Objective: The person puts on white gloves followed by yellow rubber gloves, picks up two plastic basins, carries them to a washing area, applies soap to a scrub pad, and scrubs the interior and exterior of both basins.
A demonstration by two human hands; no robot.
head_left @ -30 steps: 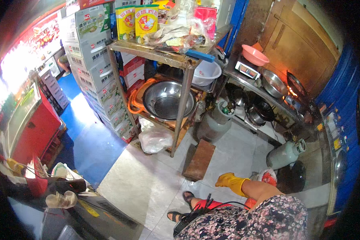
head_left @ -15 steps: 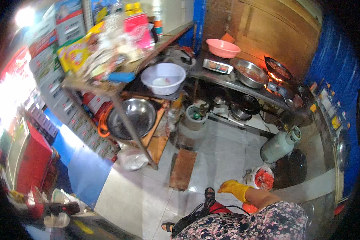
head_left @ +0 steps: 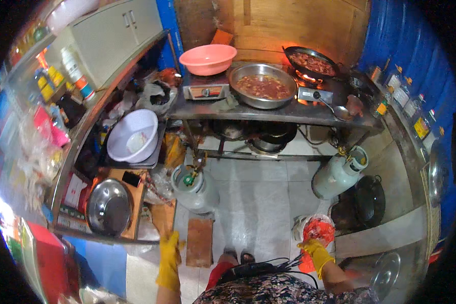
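Observation:
Both my hands wear yellow rubber gloves. My left hand [head_left: 170, 259] is raised at the lower middle with fingers extended and nothing visible in it, left of a brown board [head_left: 199, 243] on the floor. On the other side, my right hand [head_left: 316, 253] hangs with loosely bent fingers, close above red plastic [head_left: 306, 264]. Just beyond it stands a white bucket [head_left: 300, 229] with a red plastic bag [head_left: 319, 229] in it. I see nothing gripped there, though the fingers partly overlap the red plastic.
Ahead, a counter [head_left: 207, 109] holds a pink basin [head_left: 207, 60], a steel bowl of reddish food [head_left: 263, 86] and a wok [head_left: 311, 63] over a flame. Gas cylinders [head_left: 339, 175] [head_left: 195, 190] stand below. A shelf at left carries a lavender basin [head_left: 133, 136] and a metal pan [head_left: 109, 207].
My view has turned left and now faces the counter squarely. My left hand has come into sight. My right hand now appears nearer the bucket's front.

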